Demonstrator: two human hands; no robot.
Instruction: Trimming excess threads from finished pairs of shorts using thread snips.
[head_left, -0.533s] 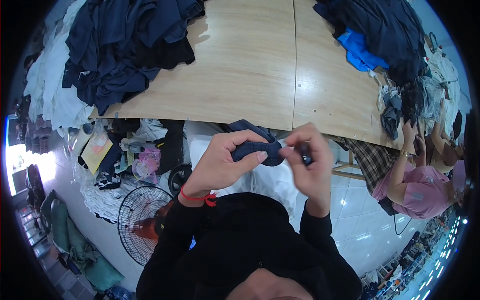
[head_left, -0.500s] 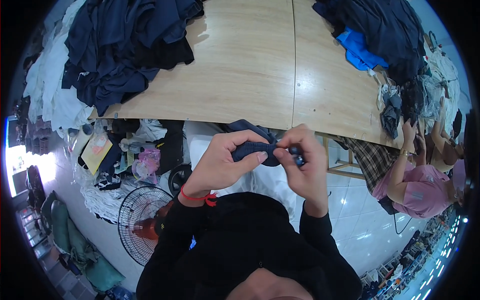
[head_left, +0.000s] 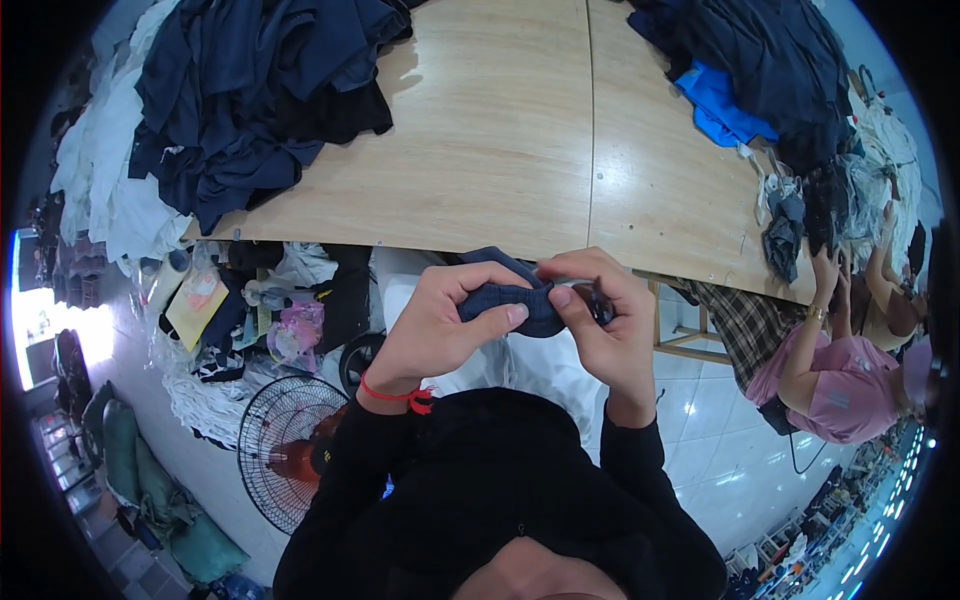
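Observation:
A piece of dark navy fabric with a ribbed-looking band is stretched between my two hands, just off the table's near edge. My left hand, with a red string bracelet at the wrist, is closed round it, thumb lying on top. At the fabric's right end, my right hand pinches it between thumb and forefinger. Tucked in that hand's curled fingers is a small dark shiny object, mostly hidden; its kind cannot be made out. A flap of the same cloth reaches up to the table edge.
The wooden table bears a navy garment pile at left and another dark pile with blue cloth at right. A caged floor fan stands lower left. A person in pink works at the right.
My right hand's fingers have closed in over the fabric's right end, and the small dark object has turned deeper into the hand. My left hand keeps its hold.

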